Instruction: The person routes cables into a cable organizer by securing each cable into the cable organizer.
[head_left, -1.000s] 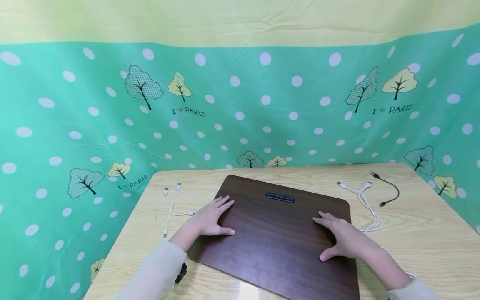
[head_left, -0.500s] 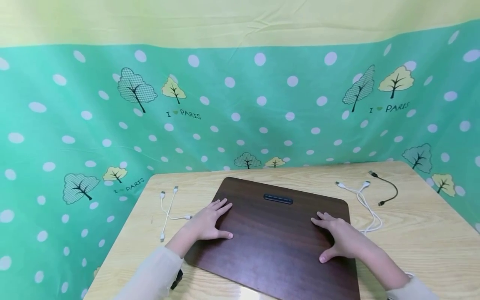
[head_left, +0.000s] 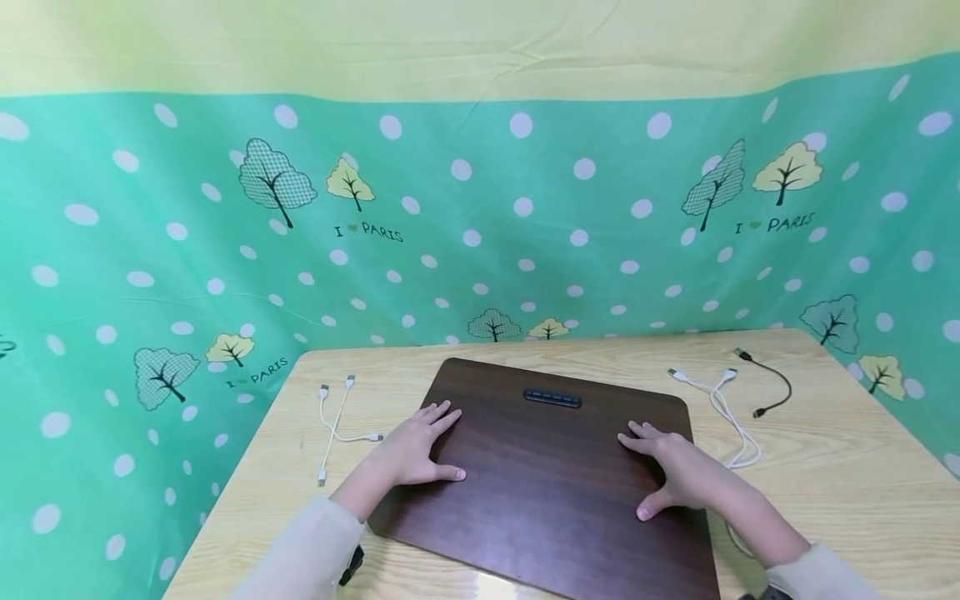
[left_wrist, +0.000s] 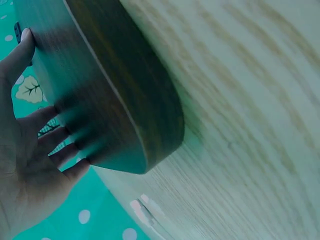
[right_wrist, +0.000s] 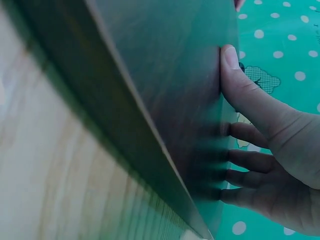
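A dark brown wooden board [head_left: 540,475] with rounded corners lies at an angle on the table, a narrow black slotted strip [head_left: 552,398] set near its far edge. My left hand [head_left: 408,450] rests on the board's left part, fingers spread and thumb pointing inward. On the right part, my right hand [head_left: 682,471] touches the surface in the same way. Both wrist views show fingertips and thumb against the board's top, with nothing gripped by the left hand [left_wrist: 35,165] or the right hand [right_wrist: 280,165]. The board's near right corner runs out of the head view.
White USB cables [head_left: 330,429] lie on the pale wood table [head_left: 255,500] left of the board. To the right are a looped white cable [head_left: 723,408] and a short black cable [head_left: 776,375]. A green dotted curtain [head_left: 420,267] hangs behind the table.
The head view has shifted slightly. Both hands stay on the same spots of the board, and the cables lie as before.
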